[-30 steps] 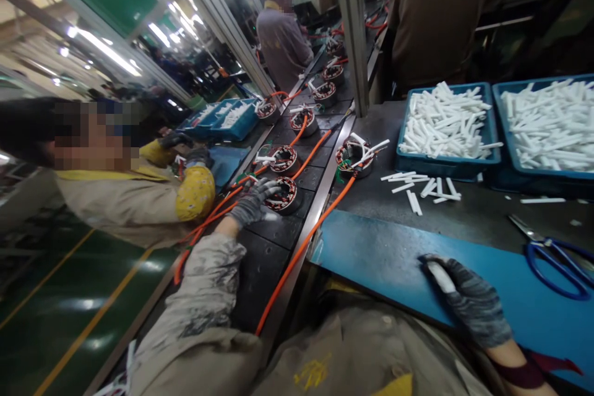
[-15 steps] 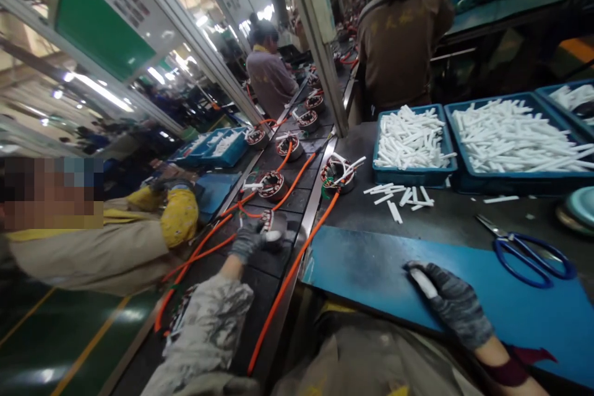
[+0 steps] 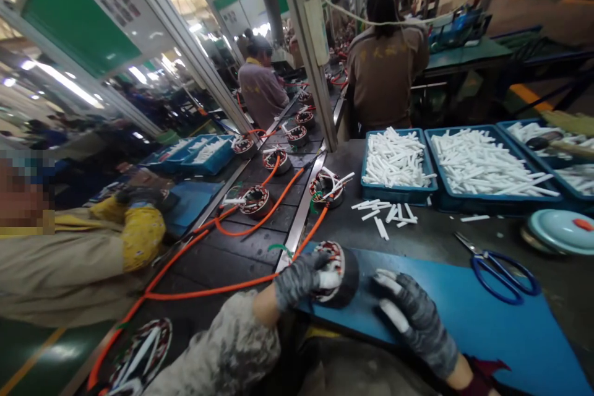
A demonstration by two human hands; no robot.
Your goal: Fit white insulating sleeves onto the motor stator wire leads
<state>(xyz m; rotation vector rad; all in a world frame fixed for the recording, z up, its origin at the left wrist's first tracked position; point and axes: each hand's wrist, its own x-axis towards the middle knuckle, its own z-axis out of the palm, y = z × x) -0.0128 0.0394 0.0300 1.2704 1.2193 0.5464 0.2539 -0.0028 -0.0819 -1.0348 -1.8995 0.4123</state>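
Note:
My left hand (image 3: 304,281), in a grey glove with white fingertips, grips the near left rim of a round motor stator (image 3: 343,275). The stator rests tilted on the left end of the blue mat (image 3: 464,297), and an orange tube runs up to it from the left. To the right of the stator, my right hand (image 3: 413,315) is held over the mat with its fingers apart and nothing in them. Blue-handled scissors (image 3: 499,269) lie at the mat's back edge.
Blue bins (image 3: 399,189) of white tubes stand at the back right, with loose tubes (image 3: 385,213) before them. More stators (image 3: 255,201) sit on the line (image 3: 223,253) at left. A co-worker's yellow sleeve (image 3: 143,238) is across it. A lidded bowl (image 3: 563,232) is far right.
My left hand has brought the stator from the line rightward onto the blue mat. My right hand has moved a little left and its fingers have spread. The view has shifted.

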